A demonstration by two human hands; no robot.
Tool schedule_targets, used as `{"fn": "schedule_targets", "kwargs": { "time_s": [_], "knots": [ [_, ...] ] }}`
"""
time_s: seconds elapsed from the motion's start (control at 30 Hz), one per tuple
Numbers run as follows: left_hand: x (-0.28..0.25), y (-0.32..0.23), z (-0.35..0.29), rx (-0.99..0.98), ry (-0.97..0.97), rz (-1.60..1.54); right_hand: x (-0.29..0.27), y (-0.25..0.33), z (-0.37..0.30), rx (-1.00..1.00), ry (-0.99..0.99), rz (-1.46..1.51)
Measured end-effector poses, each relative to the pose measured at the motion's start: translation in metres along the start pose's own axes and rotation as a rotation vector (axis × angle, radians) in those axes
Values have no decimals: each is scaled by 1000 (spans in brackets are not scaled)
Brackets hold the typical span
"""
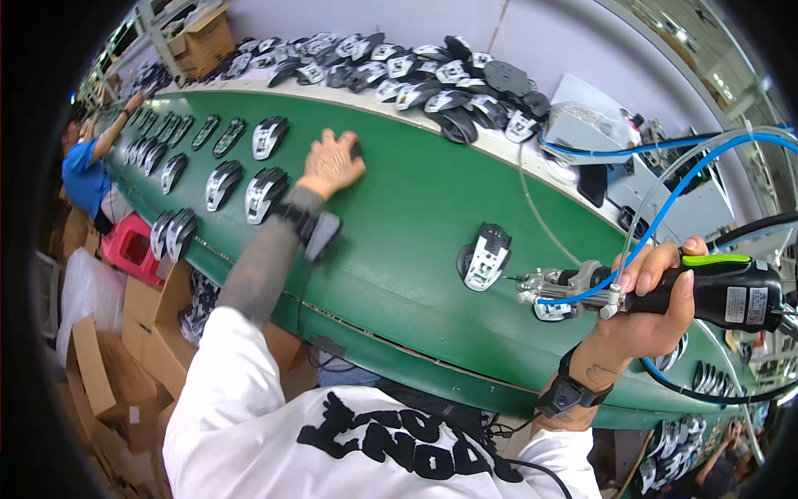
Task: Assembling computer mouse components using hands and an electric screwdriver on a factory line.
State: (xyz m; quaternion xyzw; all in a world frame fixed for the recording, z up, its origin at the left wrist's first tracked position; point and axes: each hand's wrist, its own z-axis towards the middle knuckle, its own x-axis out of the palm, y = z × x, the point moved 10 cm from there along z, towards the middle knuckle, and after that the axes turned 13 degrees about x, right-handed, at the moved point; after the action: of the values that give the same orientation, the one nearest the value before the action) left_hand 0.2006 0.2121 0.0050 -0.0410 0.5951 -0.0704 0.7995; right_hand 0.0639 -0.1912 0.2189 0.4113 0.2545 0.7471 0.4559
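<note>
Your right hand point(657, 279) is wrapped firmly round the black driver point(721, 293), holding it over the right part of the green belt point(391, 224). The driver's metal nose point(544, 284) points left along the belt, and its tip ends just beside a mouse point(485, 263) that lies on the belt, pale side up. A second mouse lies on the belt beneath the nose, partly hidden by it. A blue hose point(664, 205) runs from the nose up past the belt's right side.

Your left hand point(331, 163) is over the far side of the belt, its back upward and its fingers pointing across. A dark piece point(357, 151) shows at its right edge, on the belt; I cannot tell whether your fingers grip it or only rest there.

On the left stretch of the belt, more mice point(266, 195) lie in loose rows. Shells point(399, 68) are heaped on the white ledge point(249, 84) along the belt's far edge. A red stool point(133, 243) and cartons point(158, 320) stand on the belt's near left side, and a co-worker point(83, 176) in blue reaches over its left end.
</note>
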Motion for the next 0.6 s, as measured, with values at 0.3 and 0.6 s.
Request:
{"fn": "schedule_targets", "kwargs": {
  "time_s": [0.3, 0.6],
  "knots": [
    [12, -206, -67, -202, 217, -2308, -14, 13, 1, -100, -66, 98],
    [16, -230, -92, -157, 249, -2532, 4, 5, -8, -142, -43, 84]
  ]
}}
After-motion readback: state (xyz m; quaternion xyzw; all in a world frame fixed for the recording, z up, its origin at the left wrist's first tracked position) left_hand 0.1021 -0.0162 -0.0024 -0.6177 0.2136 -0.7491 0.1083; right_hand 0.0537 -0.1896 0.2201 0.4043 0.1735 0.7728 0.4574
